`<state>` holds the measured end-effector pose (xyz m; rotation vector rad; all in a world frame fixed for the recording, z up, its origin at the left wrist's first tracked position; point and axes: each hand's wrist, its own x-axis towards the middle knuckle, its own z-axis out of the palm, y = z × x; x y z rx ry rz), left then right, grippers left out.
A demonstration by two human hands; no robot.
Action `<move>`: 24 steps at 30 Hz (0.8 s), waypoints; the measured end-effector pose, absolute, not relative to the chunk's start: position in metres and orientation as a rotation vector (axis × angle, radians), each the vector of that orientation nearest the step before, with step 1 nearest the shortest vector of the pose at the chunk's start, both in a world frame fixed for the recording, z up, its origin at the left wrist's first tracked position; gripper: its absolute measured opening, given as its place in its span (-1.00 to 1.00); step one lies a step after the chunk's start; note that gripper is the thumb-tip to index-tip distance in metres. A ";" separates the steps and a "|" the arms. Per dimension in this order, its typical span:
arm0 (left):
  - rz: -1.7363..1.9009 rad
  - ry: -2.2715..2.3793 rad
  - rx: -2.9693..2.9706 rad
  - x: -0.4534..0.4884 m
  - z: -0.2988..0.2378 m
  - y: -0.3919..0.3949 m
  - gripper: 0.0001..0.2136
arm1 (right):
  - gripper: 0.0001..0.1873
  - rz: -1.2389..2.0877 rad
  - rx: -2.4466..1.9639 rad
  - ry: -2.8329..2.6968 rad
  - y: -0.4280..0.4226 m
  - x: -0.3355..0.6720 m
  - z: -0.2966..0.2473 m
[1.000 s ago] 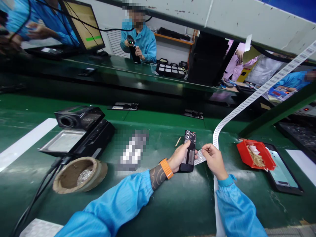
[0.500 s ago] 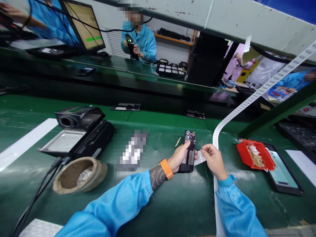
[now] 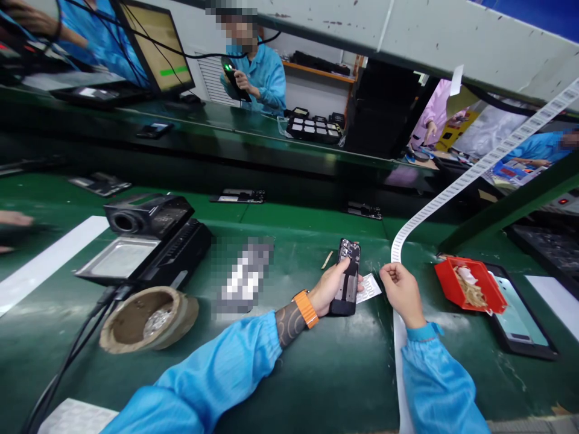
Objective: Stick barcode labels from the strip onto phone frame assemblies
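Observation:
My left hand (image 3: 329, 287) is closed around an opened phone (image 3: 349, 278), its thumb across the bare inner parts. A small white sheet of stickers (image 3: 370, 289) juts out from beneath the phone on the right, by my left fingertips. My right hand (image 3: 400, 290) is in a pinch just right of that sheet, apart from it. Whatever its fingertips hold, if anything, is too small to make out. Behind that hand hangs a long label strip (image 3: 434, 208). A thin tan strip (image 3: 327, 260) lies left of the phone.
A red bin (image 3: 470, 286) overlaps a tray with a pale panel (image 3: 525, 313) on the right. To the left stand a clay-coloured bowl (image 3: 181, 322) and a black device (image 3: 149, 214). Opened phones (image 3: 239, 196) lie along the back. A co-worker (image 3: 266, 75) holds a scanner across the bench.
My right hand has moved right, off the sticker sheet, and more of the sheet shows. My left hand keeps the phone in place. Another person's hand and another opened phone appear at the left.

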<state>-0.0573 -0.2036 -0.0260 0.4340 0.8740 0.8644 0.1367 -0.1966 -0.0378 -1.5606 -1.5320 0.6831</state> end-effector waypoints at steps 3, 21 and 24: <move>0.851 0.880 0.448 -0.058 -0.026 -0.204 -0.55 | -0.75 0.652 -1.675 -1.741 -0.198 0.142 -0.037; 0.762 0.673 0.464 -0.064 -0.019 -0.207 -0.56 | -0.79 0.852 -1.365 -1.933 -0.201 0.139 -0.027; 0.753 0.711 0.484 -0.062 -0.018 -0.208 -0.56 | -0.80 0.699 -1.350 -1.967 -0.202 0.136 -0.026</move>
